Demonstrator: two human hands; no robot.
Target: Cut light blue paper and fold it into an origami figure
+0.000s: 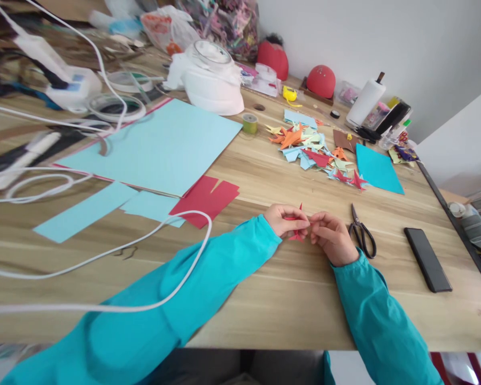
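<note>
My left hand [287,220] pinches a small red folded paper [296,236], whose points stick out above and below the fingers. Fingertips meet fingertips where my right hand [332,236] closes in from the right, curled in a pinch. What lies between the right fingers is hidden. Black-handled scissors [359,233] rest on the table just right of that hand. Beyond the hands lies a pile of folded paper figures [304,147] in orange, yellow, blue and red. To the left are red paper pieces [210,201] with a slit cut into them.
Large light-blue sheets [164,144] cover the left of the wooden table. A white cable [160,305] loops over my left sleeve. A black phone [427,260] lies at right. Farther back stand a ribbon spool [249,123], a blue sheet [379,168] and a white roll [364,102].
</note>
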